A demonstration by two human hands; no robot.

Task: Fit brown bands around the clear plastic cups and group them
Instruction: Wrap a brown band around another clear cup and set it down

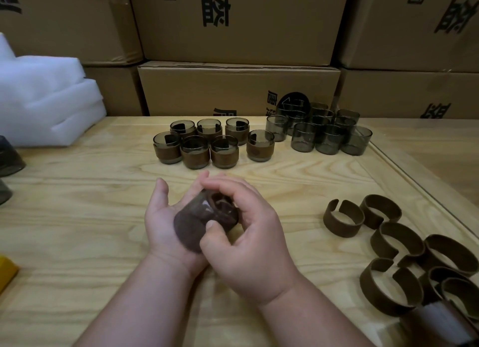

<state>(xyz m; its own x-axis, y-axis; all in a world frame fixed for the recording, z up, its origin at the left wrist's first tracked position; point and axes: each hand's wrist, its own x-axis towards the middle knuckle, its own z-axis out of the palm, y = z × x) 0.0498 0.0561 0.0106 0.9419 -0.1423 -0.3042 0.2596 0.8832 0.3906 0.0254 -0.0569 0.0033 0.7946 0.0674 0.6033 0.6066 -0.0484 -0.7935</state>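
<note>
Lying between both hands, the cup (204, 221) (banded) is cradled by the left hand (166, 222) and gripped by the right hand (243, 230).

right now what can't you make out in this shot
- Head view: how far the brown band sits on the held cup; motion blur and the right hand cover it.
- Left hand: its palm and finger grip lie behind the cup.
- Bare cups at the back: exact count, since they overlap.
- Dark objects and a yellow item: cut off by the left edge.
- Loose bands: the pile runs off the right edge.
</note>
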